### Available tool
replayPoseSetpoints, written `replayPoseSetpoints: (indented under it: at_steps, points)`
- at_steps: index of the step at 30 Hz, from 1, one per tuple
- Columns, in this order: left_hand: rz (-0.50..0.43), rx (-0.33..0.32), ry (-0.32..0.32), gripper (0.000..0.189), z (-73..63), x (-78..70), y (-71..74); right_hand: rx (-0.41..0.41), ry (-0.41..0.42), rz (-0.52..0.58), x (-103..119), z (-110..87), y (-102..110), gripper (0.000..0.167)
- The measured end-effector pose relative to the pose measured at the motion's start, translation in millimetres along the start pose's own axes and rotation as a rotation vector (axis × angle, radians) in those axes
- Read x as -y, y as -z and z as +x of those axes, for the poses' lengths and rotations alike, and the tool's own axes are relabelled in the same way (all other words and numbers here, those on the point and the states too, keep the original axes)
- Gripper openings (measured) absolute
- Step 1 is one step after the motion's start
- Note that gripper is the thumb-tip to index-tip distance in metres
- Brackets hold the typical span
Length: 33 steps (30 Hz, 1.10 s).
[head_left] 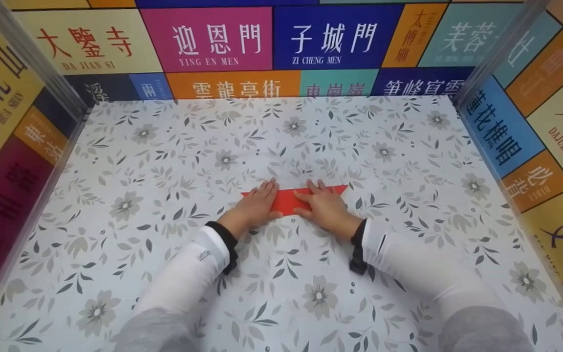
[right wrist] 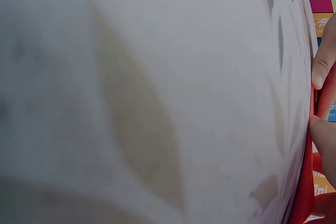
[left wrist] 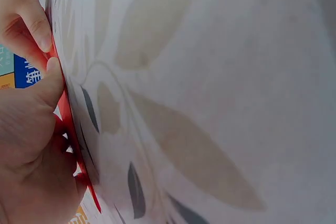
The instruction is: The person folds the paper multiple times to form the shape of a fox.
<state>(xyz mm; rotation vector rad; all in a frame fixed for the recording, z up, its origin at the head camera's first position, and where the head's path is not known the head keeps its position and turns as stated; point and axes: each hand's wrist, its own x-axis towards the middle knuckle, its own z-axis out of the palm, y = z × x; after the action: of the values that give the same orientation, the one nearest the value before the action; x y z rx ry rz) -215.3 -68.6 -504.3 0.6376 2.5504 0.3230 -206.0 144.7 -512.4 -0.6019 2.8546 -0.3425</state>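
Observation:
A flat piece of folded red paper [head_left: 287,201] lies on the floral tabletop, its two side ends tapering to points. On its left part rests my left hand [head_left: 256,203], fingers extended towards the far edge and thumb at the near edge. My right hand [head_left: 329,206] presses the right part in a similar way, with its fingers spread. Between the two hands the middle of the paper shows. In the left wrist view the thumb [left wrist: 50,85] touches the near edge of the paper, seen thin and side-on. The right wrist view shows the paper [right wrist: 303,198] along its right border, under the fingers.
White tabletop covering [head_left: 311,293] with grey flowers and leaves spreads around the hands. Colourful panels with printed characters stand behind [head_left: 208,39], at the left [head_left: 8,195] and at the right [head_left: 555,195]. Black bands [head_left: 358,249] circle both wrists over white sleeves.

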Motion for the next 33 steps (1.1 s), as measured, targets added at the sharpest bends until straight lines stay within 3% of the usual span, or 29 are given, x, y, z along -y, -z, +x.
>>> replayPoseSetpoints:
  at_steps: [6, 14, 23, 33]
  points:
    - [-0.017, 0.041, -0.031, 0.082, -6.3, 9.9, 4.1, 0.004, 0.036, 0.024, -2.1, -1.0, 0.1, 0.057]
    - [-0.046, 0.068, -0.055, 0.082, -7.8, 8.7, 9.3, 0.038, 0.083, 0.026, -10.6, -4.4, 5.9, 0.056]
    - [-0.043, 0.066, -0.059, 0.081, -7.0, 11.5, 7.6, 0.101, 0.133, 0.083, -21.1, -4.2, 12.1, 0.056]
    - [-0.05, 0.052, -0.089, 0.08, -6.9, 12.0, 6.9, 0.087, 0.146, 0.137, -31.7, -3.0, 10.5, 0.07]
